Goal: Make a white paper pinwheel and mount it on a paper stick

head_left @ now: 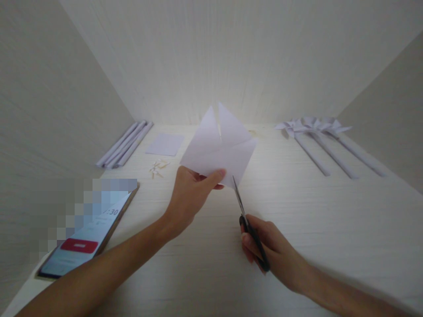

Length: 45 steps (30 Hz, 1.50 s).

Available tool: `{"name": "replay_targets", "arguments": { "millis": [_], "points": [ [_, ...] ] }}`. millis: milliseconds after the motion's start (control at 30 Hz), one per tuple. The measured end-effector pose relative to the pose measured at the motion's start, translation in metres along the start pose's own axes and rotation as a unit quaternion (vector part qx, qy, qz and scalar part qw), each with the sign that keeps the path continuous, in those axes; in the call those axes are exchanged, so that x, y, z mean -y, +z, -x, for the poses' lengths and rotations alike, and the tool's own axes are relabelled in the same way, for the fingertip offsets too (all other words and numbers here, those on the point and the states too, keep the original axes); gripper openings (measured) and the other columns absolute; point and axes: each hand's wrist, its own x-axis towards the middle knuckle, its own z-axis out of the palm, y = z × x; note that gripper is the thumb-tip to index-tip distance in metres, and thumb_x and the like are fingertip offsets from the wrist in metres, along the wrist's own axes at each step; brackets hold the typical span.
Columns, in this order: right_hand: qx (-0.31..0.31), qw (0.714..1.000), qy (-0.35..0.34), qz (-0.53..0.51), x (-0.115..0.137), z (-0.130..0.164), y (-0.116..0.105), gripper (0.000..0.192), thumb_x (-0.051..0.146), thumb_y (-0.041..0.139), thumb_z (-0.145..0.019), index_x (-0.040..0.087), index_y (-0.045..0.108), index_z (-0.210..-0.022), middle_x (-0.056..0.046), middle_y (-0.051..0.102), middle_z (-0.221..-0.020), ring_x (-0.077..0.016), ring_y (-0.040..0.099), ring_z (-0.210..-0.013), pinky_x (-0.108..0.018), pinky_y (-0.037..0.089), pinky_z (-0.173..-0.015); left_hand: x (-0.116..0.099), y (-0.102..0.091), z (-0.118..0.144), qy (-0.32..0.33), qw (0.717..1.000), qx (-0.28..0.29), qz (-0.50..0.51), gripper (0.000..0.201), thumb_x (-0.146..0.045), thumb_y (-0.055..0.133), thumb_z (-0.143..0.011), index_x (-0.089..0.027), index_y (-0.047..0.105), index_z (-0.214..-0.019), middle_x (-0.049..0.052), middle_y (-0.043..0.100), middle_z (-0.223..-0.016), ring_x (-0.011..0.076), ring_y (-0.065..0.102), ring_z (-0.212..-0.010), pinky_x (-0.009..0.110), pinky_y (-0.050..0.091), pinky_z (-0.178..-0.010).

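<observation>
Already we are holding up a paper square [220,152] with one slit cut at its top corner, while the other corners look uncut. Our left hand [191,193] is pinching its lower edge above the counter [330,229]; our right hand [271,251] is gripping scissors [246,220], whose tip is touching the paper's bottom corner. Three finished pinwheels [313,127] are lying far right.

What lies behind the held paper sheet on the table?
The paper sheet, pinched by the left hand, hides the table strip behind it; only a tan scrap peeks out at its right.

Phone [84,237], paper rolls [124,144], pinwheels [313,127]
</observation>
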Motion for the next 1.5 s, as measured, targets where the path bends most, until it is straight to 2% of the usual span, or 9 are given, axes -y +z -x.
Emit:
{"name": "replay_targets", "arguments": {
  "millis": [633, 867, 1500],
  "points": [
    [-0.009, 1.000, 0.003, 0.014, -0.0024, -0.0005, 0.0001, 0.034, 0.045, 0.037, -0.082, 0.018, 0.038, -0.063, 0.004, 0.041, -0.051, -0.0064, 0.037, -0.045, -0.019, 0.029, -0.040, -0.0006, 0.0004, 0.0001, -0.005, 1.000, -0.006, -0.009, 0.024, -0.025, 0.066, -0.055, -0.010, 0.066, -0.075, 0.004, 0.067, -0.071, 0.0143, 0.060, -0.059, 0.023, 0.052, -0.052],
    [-0.001, 1.000, 0.012, 0.003, -0.0026, 0.0004, 0.0000, 0.033, 0.045, 0.037, -0.083, 0.018, 0.038, -0.064, 0.005, 0.041, -0.049, -0.0049, 0.034, -0.040, -0.018, 0.027, -0.036, 0.0000, -0.0001, 0.0003, 0.000, 1.000, -0.002, -0.007, 0.024, -0.026, 0.066, -0.056, -0.011, 0.066, -0.075, 0.004, 0.067, -0.070, 0.0147, 0.060, -0.059, 0.024, 0.052, -0.053],
    [-0.010, 0.999, 0.033, -0.006, -0.0029, 0.0003, 0.0005, 0.032, 0.043, 0.040, -0.082, 0.018, 0.038, -0.063, 0.006, 0.041, -0.048, -0.0040, 0.032, -0.037, -0.018, 0.025, -0.035, -0.0001, -0.0004, 0.0002, -0.002, 1.000, 0.001, -0.002, 0.028, -0.025, 0.068, -0.052, -0.010, 0.067, -0.076, 0.005, 0.068, -0.073, 0.0160, 0.061, -0.061, 0.024, 0.053, -0.052]
  ]
}}
